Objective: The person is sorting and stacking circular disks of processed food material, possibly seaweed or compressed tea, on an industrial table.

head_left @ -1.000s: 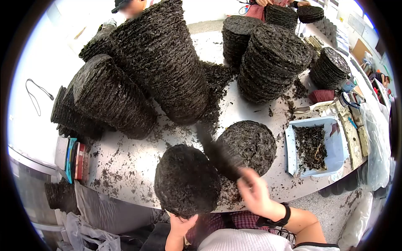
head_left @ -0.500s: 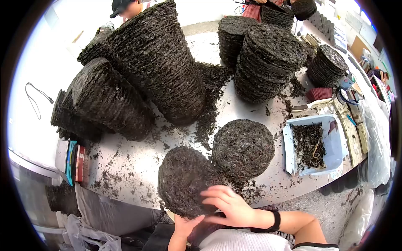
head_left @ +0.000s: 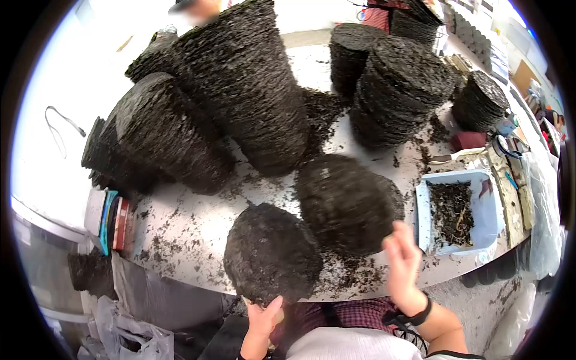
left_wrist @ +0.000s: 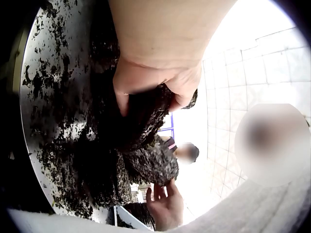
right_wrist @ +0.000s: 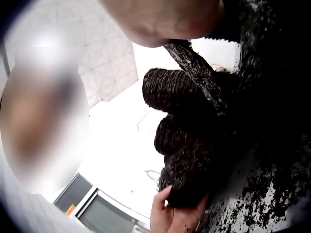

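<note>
My left hand [head_left: 262,324] grips the near edge of a dark, round, flaky stack [head_left: 273,255] at the table's front. In the left wrist view, that hand [left_wrist: 155,68] has its thumb and fingers around the stack's edge. To the right, my right hand [head_left: 405,267] holds the edge of a dark round sheet [head_left: 342,204], blurred and above a second round pile [head_left: 394,195] that it mostly covers. The right wrist view shows the sheet [right_wrist: 197,70] tilted beneath my right hand [right_wrist: 165,19], whose fingertips are hidden there.
Tall dark stacks [head_left: 246,90] lean at the back left, and others [head_left: 399,93] stand at the back right. A blue bin [head_left: 485,210] with dark scraps sits at the right. Boxes [head_left: 114,222] stand at the left edge. Loose flakes litter the table [head_left: 198,225].
My right hand has moved from over the near stack toward the right, now with a sheet above the second pile. My left hand keeps its grip on the near stack.
</note>
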A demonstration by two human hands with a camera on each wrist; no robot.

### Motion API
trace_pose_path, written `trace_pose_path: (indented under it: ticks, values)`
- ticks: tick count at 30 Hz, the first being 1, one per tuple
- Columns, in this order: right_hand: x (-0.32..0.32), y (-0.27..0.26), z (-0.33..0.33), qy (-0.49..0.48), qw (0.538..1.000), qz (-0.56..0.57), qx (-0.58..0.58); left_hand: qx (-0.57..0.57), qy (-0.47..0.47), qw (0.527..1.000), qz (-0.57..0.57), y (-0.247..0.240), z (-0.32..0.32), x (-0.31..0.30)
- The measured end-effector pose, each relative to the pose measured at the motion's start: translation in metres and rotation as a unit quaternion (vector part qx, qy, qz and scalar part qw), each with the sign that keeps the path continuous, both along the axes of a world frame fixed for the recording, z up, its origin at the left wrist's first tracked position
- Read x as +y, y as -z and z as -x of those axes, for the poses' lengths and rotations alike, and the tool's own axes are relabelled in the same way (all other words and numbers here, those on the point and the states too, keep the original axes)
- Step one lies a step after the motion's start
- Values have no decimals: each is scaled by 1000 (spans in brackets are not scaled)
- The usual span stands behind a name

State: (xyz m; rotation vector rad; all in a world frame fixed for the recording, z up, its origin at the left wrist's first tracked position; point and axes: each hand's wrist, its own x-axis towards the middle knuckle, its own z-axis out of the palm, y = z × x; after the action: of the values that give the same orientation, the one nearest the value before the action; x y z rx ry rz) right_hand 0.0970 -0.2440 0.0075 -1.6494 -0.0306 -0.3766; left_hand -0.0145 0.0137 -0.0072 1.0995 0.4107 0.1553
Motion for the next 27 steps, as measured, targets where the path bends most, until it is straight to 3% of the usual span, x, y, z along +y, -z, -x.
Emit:
trace_pose_path:
  ticks: [2,5,6,7,9,12,19,22,23,25,27]
  values:
    - [-21,17,-11,92,978,-150,109,15,-14,999,25,8,3,7]
    - [-30,39,-16,146,979,-98,105,15,-34,997,72,2,0,6]
    - [-22,25,-12,141,986,45,82,2,-25,997,67,2,-3,4]
    - [2,1,3,-35,998,57,18,-2,-12,998,62,3,0,1]
    - [21,-17,8,-308,940,144,-36,-14,9,1000,21,7,0,-2]
    - [58,-31,15,-412,868,271,-56,-22,25,999,-25,5,1,-14]
    - [57,-22,12,-439,874,205,-25,-12,102,993,-66,7,6,-2]
    - [46,-21,12,-417,893,165,-16,-26,55,997,-42,5,2,-8]
    - [41,-25,12,-341,930,136,-27,-11,33,999,-30,4,2,-8]
    - [23,-26,5,-141,968,189,-89,20,-12,1000,-6,4,3,-6]
    - [6,-7,2,-44,998,-3,45,0,-19,1000,-25,-2,0,-7]
